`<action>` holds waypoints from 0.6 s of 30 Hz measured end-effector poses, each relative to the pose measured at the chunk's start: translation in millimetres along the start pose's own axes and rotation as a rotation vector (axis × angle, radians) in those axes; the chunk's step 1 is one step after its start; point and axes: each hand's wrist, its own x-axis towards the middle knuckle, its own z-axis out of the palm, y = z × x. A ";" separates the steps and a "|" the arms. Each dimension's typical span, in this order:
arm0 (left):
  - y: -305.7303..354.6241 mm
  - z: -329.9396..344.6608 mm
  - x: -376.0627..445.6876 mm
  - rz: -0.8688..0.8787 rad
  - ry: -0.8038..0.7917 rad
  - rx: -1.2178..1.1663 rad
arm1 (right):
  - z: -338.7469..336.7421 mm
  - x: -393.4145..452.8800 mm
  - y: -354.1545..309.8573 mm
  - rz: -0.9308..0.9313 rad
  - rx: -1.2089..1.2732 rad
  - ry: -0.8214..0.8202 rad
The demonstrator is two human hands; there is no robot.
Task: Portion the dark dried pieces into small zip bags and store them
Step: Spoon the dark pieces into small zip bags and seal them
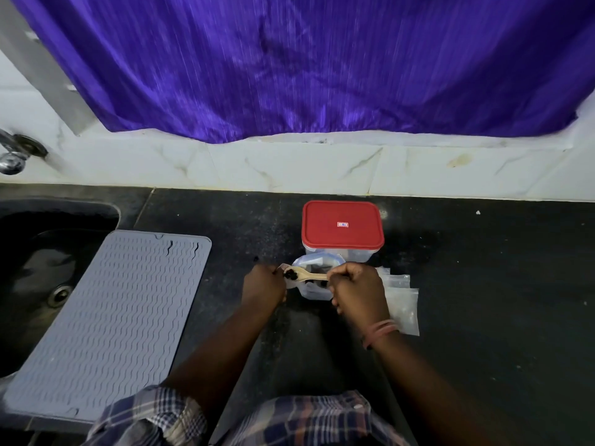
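1. The grey ribbed silicone mat (112, 320) lies at the counter's left end, one side hanging over the dark sink basin (38, 268). It takes no part in the portioning, but anything knocked leftward could slide across it into the basin.

2. The left hand (264, 289) is curled around a small clear zip bag (283, 268), only a sliver of which shows past the fingers. I cannot tell how wide its mouth stands. If it has sagged shut, the load would land on the black stone counter (483, 284), where dark bits would be hard to spot.

3. The pale wooden spoon (306, 276) lies nearly level between the hands, bowl at the small bag, heaped with dark dried pieces (291, 274). Tipping too fast or off the opening looks like the main spill risk.

4. Under the spoon sits a larger clear bag (314, 278), open and holding more dark pieces. It looks soft and could slump or get dragged by a wrist.

5. The right hand (359, 292) is clenched on the spoon's handle end; the grip is far from the bowl, so any wobble would be magnified.

6. Behind, toward the counter's back edge, stands a clear plastic box with a red lid (343, 225), closed, probably the store.

7. Empty clear zip bags (401, 304) lie partly under the right wrist, which might sweep them away.
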 end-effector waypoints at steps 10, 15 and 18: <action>3.5 0.8 0.0 -0.057 -0.135 -0.053 | 7.4 -1.0 4.3 -0.176 -0.230 0.042; 1.8 6.9 1.9 -0.084 -0.227 -0.048 | 19.3 -5.3 8.2 -0.619 -0.618 -0.055; -0.3 5.4 1.2 -0.047 -0.200 0.015 | 20.9 -5.9 16.3 -0.852 -0.771 -0.078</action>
